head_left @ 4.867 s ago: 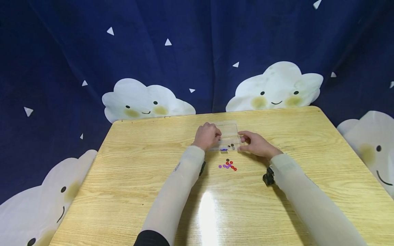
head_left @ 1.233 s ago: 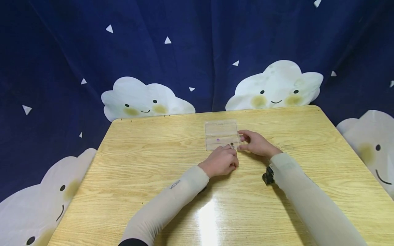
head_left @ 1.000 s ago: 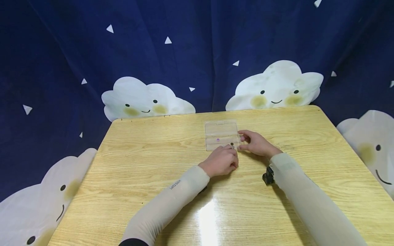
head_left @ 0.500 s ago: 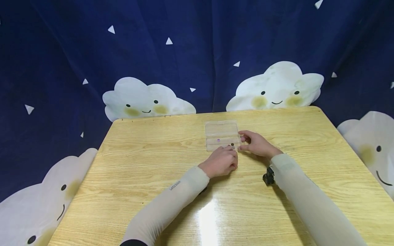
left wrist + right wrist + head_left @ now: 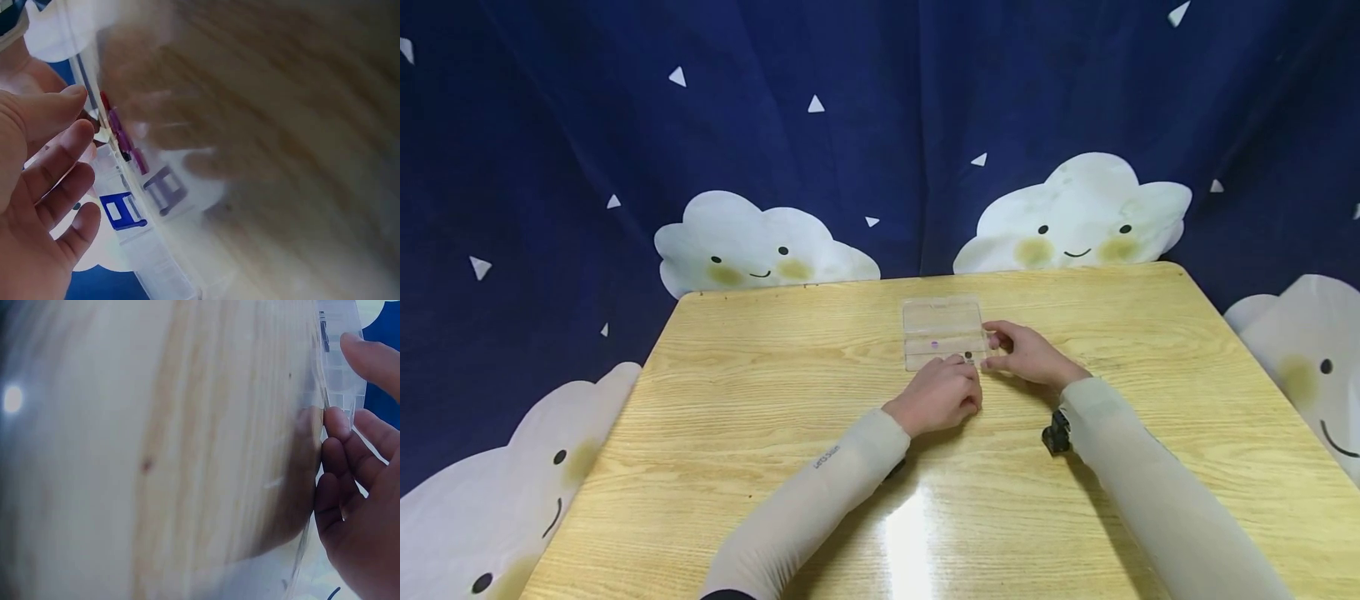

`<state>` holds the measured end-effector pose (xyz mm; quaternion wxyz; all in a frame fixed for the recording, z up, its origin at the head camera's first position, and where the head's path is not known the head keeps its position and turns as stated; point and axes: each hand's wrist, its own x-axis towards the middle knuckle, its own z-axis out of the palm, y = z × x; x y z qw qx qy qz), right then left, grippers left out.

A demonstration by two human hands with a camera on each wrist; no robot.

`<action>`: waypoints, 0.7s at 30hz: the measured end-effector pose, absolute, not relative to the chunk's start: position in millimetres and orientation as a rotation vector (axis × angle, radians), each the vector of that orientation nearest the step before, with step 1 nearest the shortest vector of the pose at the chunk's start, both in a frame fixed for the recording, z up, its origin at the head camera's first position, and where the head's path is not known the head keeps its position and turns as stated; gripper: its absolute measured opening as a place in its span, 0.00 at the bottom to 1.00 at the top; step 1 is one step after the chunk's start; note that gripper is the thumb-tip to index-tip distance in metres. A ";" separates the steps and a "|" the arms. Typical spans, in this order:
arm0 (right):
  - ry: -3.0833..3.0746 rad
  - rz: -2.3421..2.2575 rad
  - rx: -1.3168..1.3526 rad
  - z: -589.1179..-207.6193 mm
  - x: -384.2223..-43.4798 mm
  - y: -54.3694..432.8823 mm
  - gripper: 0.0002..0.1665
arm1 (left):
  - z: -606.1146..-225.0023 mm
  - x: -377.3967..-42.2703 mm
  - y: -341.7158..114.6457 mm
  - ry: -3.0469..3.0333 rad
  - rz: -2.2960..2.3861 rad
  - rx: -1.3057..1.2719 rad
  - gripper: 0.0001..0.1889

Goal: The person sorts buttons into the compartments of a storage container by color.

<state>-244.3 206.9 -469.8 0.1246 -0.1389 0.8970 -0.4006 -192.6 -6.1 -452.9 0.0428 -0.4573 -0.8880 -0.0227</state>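
A clear plastic box (image 5: 917,362) stands with its lid (image 5: 942,315) raised toward the table's far side. Inside it lie a purple chip (image 5: 935,344) and a dark round chip (image 5: 967,355). On the box's right side, my right hand (image 5: 1026,356) holds the edge between thumb and fingers (image 5: 337,422). My left hand (image 5: 936,396) is low over the table in front of the box, fingers bent and thumb apart. Beside its fingertips in the left wrist view are several small purple chips (image 5: 122,139) and a red one (image 5: 104,100). The box's blue latch (image 5: 125,211) faces that hand.
The wooden table (image 5: 760,375) reaches back to a dark blue curtain (image 5: 880,108) printed with white clouds. A bright glare patch (image 5: 908,542) lies on the near part of the table.
Since the earliest frame my left hand has moved from the box's left side to the chips in front, covering them. A purple chip now shows in the box. My right hand has stayed put.
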 end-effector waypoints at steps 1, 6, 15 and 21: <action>2.614 -1.168 -0.405 -469.6 -244.3 207.0 0.41 | -452.4 -192.8 -6.5 -2.706 -0.072 -1.388 0.04; 2.629 -1.151 -0.405 -469.4 -244.7 207.3 0.42 | -448.1 -192.2 -8.3 -2.672 -0.052 -1.336 0.03; 2.643 -1.144 -0.407 -470.6 -246.0 207.2 0.41 | -439.4 -190.6 -12.0 -2.517 0.170 -1.292 0.04; 2.613 -1.180 -0.381 -474.3 -246.0 207.3 0.41 | -437.6 -191.4 -16.0 -2.439 0.307 -1.308 0.06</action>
